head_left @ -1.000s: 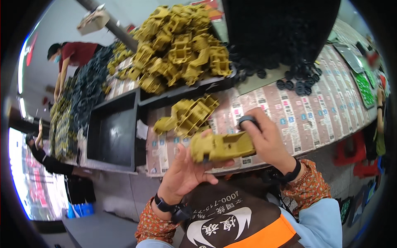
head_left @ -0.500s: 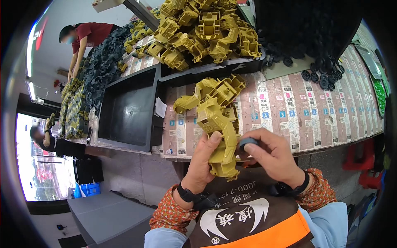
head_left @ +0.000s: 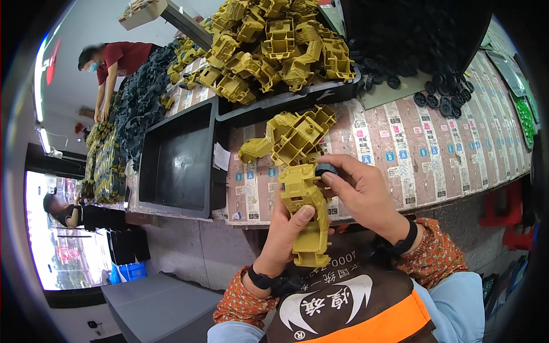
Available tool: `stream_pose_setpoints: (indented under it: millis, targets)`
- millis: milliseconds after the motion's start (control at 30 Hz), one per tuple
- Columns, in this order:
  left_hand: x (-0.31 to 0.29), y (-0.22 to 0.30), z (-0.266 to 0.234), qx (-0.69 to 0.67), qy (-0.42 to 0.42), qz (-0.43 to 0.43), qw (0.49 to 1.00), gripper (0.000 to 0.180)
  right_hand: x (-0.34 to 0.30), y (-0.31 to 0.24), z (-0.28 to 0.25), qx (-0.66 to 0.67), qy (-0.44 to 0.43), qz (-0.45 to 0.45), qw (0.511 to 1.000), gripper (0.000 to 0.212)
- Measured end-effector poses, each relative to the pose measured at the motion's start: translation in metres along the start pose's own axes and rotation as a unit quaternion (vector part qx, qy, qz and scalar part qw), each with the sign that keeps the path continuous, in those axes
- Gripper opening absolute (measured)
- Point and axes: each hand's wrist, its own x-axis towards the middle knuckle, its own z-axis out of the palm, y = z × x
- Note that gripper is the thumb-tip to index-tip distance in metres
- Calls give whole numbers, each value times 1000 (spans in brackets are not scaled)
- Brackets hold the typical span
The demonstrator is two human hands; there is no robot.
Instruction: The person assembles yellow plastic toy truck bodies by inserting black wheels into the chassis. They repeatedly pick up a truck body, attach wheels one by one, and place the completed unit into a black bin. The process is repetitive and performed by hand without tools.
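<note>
The left hand (head_left: 279, 237) is closed firmly around a yellow toy-vehicle body (head_left: 309, 228), its thumb lying on the upper face and the fingers wrapping the left side and underneath. The right hand (head_left: 369, 197) pinches a dark wheel (head_left: 325, 170) between thumb and fingertips, the grip narrowed to the wheel's thickness. The wheel stands at the right side of the body's far end; whether it is seated there cannot be told.

The body is held at the bench's near edge, its far end over the bench (head_left: 380, 166) and its near end over the person's brown apron (head_left: 343, 297). Just beyond it, in from that edge, loose yellow bodies (head_left: 297, 140) lie together. To their left, an open black tray (head_left: 177, 163) reaches the near edge, a white paper slip (head_left: 221, 156) at its right wall. Farther from the near edge, a second black bin (head_left: 309, 94) carries a tall heap of yellow parts (head_left: 274, 48).

Right of that bin, loose wheels (head_left: 443, 97) lie near a flat board (head_left: 394, 91). Green pieces (head_left: 523, 123) sit toward the bench's right end. Toward the left end, a co-worker in a dark red top (head_left: 130, 60) leans over, beside dark grey parts (head_left: 143, 97).
</note>
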Motion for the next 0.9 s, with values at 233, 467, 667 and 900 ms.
stream_pose_setpoints:
  millis: [233,467,667,900]
  targets:
    - [8,-16,-2,98,4,118,988,88,-3,17,-4,-85,-22,-49,995,38]
    - [9,-21,-3,139,17,148,979,90,-14,7,-9,-162,-85,-17,983,54]
    - [11,-23,3,220,-24,191,956,92,-30,3,-4,-300,-54,-141,942,70]
    - [9,-20,9,224,-48,156,961,92,-40,3,-11,-279,-60,-118,951,76]
